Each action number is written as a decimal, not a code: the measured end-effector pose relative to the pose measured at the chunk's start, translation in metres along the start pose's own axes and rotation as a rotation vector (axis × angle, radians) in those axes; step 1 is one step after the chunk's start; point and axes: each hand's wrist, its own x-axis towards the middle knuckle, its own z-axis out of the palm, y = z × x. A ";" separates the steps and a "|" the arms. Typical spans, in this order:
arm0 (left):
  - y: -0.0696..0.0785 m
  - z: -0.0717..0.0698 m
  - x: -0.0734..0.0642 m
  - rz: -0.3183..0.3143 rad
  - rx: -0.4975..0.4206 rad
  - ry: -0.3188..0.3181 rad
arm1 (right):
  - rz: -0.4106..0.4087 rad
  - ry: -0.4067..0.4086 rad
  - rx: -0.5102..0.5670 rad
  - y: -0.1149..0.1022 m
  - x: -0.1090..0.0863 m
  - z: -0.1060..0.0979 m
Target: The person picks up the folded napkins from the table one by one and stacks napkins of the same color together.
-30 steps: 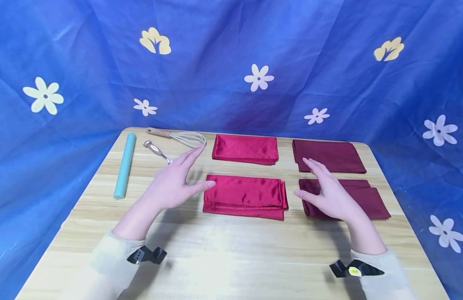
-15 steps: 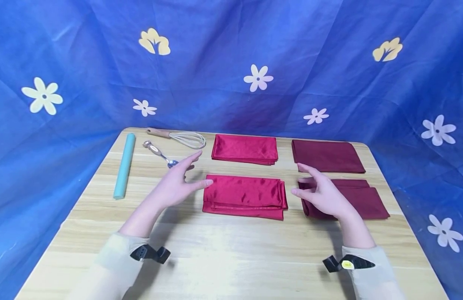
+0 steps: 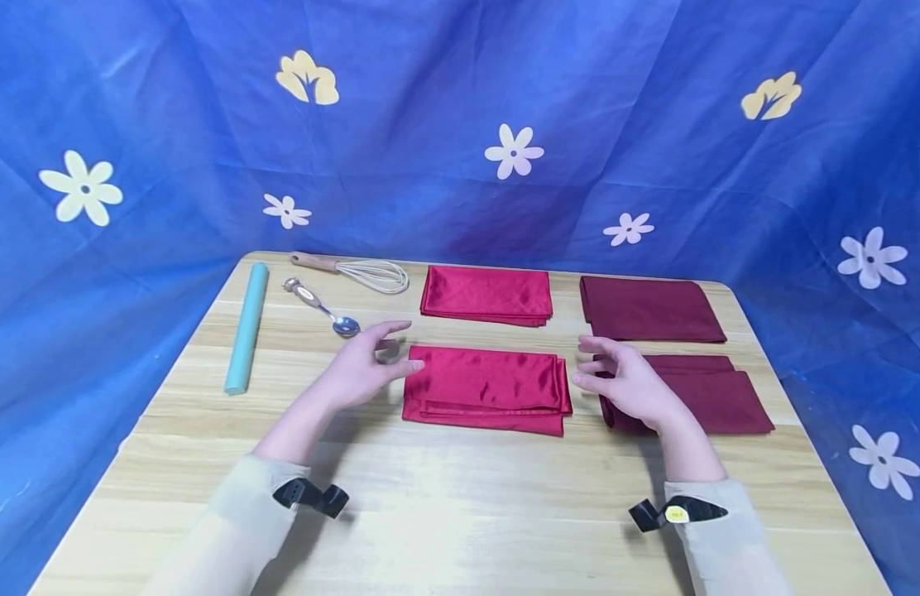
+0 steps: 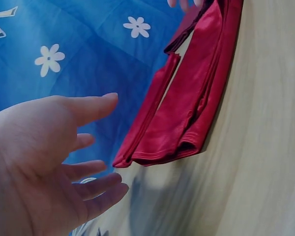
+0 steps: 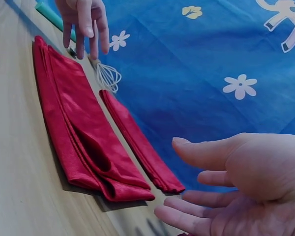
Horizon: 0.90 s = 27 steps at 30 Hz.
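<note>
A folded bright red satin cloth lies at the middle of the table. My left hand hovers by its left end, fingers loosely bent and holding nothing; in the left wrist view a gap shows between that hand and the cloth. Off the cloth's right end hovers my right hand, also holding nothing, partly covering a folded dark maroon cloth. The right wrist view shows this hand apart from the red cloth, whose layers gape at the near end.
Behind lie another folded red cloth and another maroon one. On the left are a teal rod, a whisk and a spoon. A blue flowered curtain hangs beyond the wooden table.
Both hands have drawn slightly back and inward, their fingers bending more. The spoon's bowl has come out from behind the left hand. The cloths have stayed put.
</note>
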 end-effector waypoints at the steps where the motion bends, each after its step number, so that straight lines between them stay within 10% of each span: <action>1: -0.001 0.001 0.001 -0.003 0.002 -0.004 | 0.007 -0.004 0.007 0.001 0.001 0.001; 27: -0.012 0.021 0.023 -0.033 0.140 -0.038 | 0.168 0.091 -0.049 0.007 0.025 0.036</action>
